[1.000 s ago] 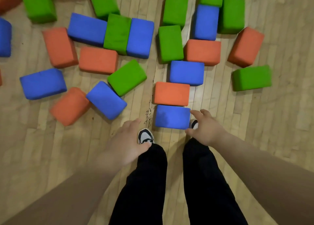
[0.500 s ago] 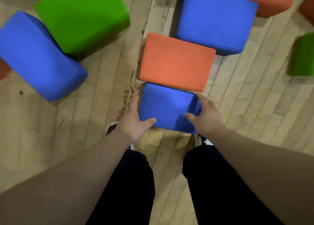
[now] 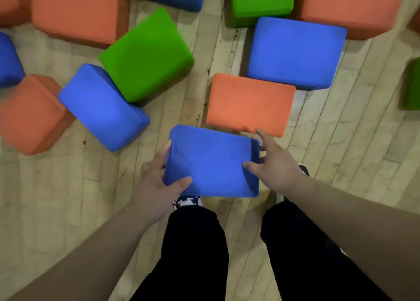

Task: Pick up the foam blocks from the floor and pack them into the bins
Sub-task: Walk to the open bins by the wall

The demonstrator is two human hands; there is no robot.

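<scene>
Head view: blue foam block clamped between my two hands, above toes of my shoes, orange block just beyond its far edge. Left hand: thumb on top face, fingers wrapped round left side. Right hand: thumb on top, fingers spread along right side, index close to orange block. Foam looks soft: squeeze evenly, keep block level, lift straight, avoid dragging orange neighbour. Bins not in view; locate before carrying.
</scene>
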